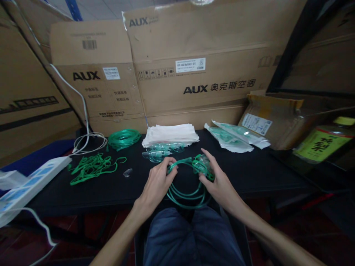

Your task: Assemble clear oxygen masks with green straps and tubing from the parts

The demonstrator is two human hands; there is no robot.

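A loose coil of green clear tubing [186,201] hangs over the table's front edge between my hands. My left hand [161,175] is closed round the coil's left side, thumb against fingers. On the other side, my right hand [217,179] grips a clear oxygen mask [202,162] with a green strap, together with the coil's right side. Just beyond my hands lie several more clear green masks [158,152], in front of a stack of white paper pouches [170,133].
Left are a green tubing coil [124,139], a heap of green elastic straps [93,167] and a white power strip [33,184] with cables. Filled pouches [233,136], an open carton [274,118] and a yellow-labelled bottle [323,142] stand right. Cardboard panels [222,40] wall the back.
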